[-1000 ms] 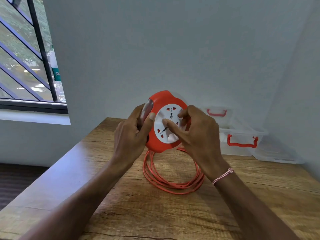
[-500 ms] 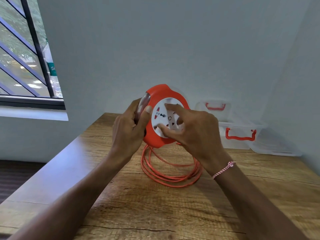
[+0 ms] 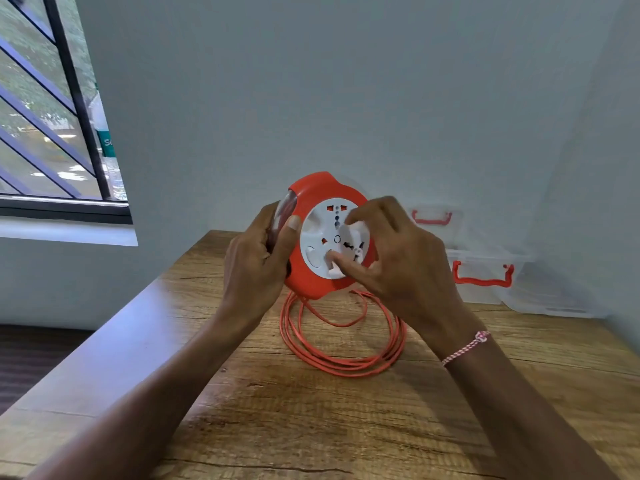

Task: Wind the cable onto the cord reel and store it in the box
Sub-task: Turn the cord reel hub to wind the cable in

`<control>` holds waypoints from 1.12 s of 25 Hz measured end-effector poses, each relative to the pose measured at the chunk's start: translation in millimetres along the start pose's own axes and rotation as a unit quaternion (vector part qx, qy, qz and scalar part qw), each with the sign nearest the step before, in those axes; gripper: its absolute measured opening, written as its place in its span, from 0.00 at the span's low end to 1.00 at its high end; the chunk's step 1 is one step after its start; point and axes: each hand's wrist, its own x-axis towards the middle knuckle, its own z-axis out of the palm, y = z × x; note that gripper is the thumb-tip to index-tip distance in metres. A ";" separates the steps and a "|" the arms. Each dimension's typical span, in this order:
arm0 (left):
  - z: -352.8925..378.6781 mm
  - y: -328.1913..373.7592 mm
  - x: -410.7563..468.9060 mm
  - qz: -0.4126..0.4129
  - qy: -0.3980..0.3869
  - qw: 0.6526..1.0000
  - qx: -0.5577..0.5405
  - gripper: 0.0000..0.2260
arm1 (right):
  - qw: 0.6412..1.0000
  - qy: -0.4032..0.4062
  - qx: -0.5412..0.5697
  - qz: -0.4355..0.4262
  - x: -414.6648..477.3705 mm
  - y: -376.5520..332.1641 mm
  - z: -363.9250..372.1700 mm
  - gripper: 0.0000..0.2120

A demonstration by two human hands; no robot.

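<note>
I hold an orange cord reel (image 3: pixel 313 195) upright above the wooden table (image 3: pixel 311 427), its white socket face (image 3: pixel 320 233) turned toward me. My left hand (image 3: pixel 256 258) grips the reel's left rim, thumb on the front. My right hand (image 3: pixel 394 258) presses thumb and fingers on the white socket disc. The orange cable (image 3: pixel 343 362) hangs from the reel's bottom and lies in several loose loops on the table below. A clear plastic box (image 3: pixel 485 271) with red handles stands at the back right against the wall.
A clear lid (image 3: pixel 554 299) lies to the right of the box by the wall corner. A barred window (image 3: pixel 52 116) is at the upper left. The table's left edge (image 3: pixel 104 334) drops to a dark floor.
The white socket disc has turned under my right-hand fingers. A cable loop has been drawn up toward the reel. My left hand keeps its hold.
</note>
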 end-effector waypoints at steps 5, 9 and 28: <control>-2.3 1.0 1.4 -0.001 -0.006 1.000 -0.013 0.20 | 0.977 -0.047 -0.163 -0.126 -6.8 1.7 1.6 0.30; -0.1 1.7 -0.9 0.014 0.001 1.000 0.009 0.26 | 0.994 0.002 -0.083 -0.073 -3.6 -7.2 1.1 0.27; -5.8 1.9 3.0 -0.034 -0.024 0.999 -0.025 0.30 | 0.978 -0.089 -0.144 -0.125 -6.5 5.7 2.4 0.31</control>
